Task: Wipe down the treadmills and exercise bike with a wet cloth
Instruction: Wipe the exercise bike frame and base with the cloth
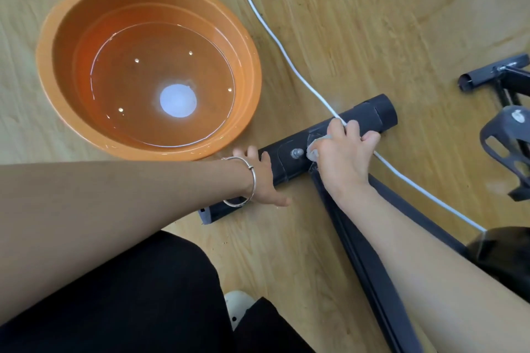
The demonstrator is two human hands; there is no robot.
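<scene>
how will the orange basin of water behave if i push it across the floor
The orange basin holds water, so it is probably heavy and would slosh if shoved. Its wide, low shape makes tipping unlikely. It may slide easily on the smooth floor.

The left hand [265, 178] lies flat, palm down, fingers straight and a little spread. Its bare forearm reaches in from the left edge, with a thin bangle [252, 180] at the wrist. The right hand [342, 157] is knuckles-up, fingers curled round a pale cloth [313, 153] — its forearm stretches in from the lower right.
</scene>
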